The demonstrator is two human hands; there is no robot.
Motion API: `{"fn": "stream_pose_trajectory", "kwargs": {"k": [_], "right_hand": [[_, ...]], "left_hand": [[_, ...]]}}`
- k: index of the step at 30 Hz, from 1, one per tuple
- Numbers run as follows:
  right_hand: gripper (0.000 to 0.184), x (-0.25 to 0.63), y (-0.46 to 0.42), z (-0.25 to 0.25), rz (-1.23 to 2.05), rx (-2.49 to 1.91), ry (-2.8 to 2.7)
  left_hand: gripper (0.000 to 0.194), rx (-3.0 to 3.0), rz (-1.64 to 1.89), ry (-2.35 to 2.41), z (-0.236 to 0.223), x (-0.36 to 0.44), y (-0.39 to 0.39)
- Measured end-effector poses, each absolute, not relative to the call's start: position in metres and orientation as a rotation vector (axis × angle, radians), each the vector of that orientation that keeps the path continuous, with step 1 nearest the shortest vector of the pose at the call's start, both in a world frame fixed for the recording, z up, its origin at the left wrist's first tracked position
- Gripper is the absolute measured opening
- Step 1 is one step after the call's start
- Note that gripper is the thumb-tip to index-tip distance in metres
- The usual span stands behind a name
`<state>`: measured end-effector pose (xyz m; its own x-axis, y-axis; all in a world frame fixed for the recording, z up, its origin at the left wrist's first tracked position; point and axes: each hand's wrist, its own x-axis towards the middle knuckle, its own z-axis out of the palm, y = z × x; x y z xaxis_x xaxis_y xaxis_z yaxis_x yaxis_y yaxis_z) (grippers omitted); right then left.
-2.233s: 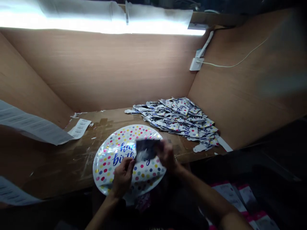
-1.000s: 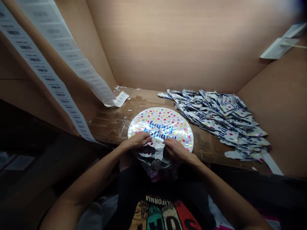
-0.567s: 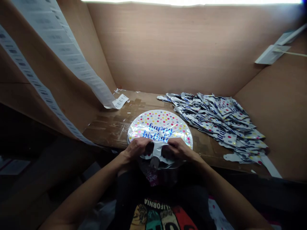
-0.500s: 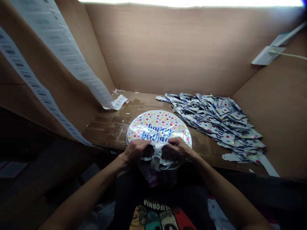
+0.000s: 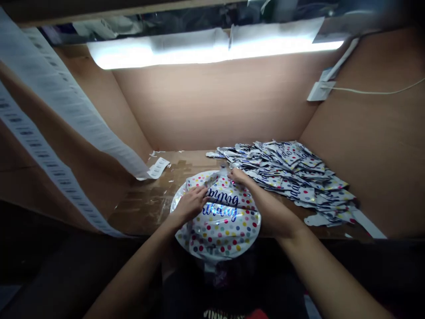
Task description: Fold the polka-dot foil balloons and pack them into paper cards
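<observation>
Leaning over my work, I face a tan plywood booth [image 5: 206, 106] lit by a white fluorescent tube light [image 5: 212, 51], with a long paper strip of barcode labels [image 5: 69, 124] hanging down on my left. On the scarred brown wooden table [image 5: 142, 212], a heap of flat silver foil balloons with blue lettering [image 5: 285, 177] lies to the right, just beside what I'm working on.

The round silver foil balloon with multicoloured polka dots [image 5: 226, 232] sits at the near table edge, right in front of me. It is a disc with no real long axis, but its blue "happy birthday" lettering [image 5: 221, 206] runs across my view, upside down to me, and its far part looks creased or folded over.

My left hand [image 5: 191, 204] is open, palm down on the foil with the fingers spread. My right arm reaches forward, and my right hand [image 5: 241, 177] is at the balloon's far edge, though I cannot tell whether its fingers are gripping the foil.
</observation>
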<state>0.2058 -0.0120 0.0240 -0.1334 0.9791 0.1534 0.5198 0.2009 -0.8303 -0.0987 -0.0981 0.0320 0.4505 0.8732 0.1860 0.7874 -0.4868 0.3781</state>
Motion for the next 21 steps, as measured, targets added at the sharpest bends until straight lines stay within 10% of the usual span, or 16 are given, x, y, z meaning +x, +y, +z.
{"fn": "stream_pose_trajectory", "kwargs": {"k": [4, 8, 21], "right_hand": [[0.044, 0.222, -0.011, 0.023, 0.981, -1.563, -1.814], [0.038, 0.254, -0.045, -0.010, 1.205, -1.632, -1.895], [0.037, 0.213, -0.057, -0.043, 0.380, -2.261, -1.838]], "left_hand": [[0.061, 2.249, 0.436, 1.833, 0.013, -0.128, -0.049], [0.027, 1.973, 0.232, 1.731, -0.002, -0.183, -0.032], [0.053, 2.382, 0.211, 1.776, -0.032, -0.125, -0.020]]}}
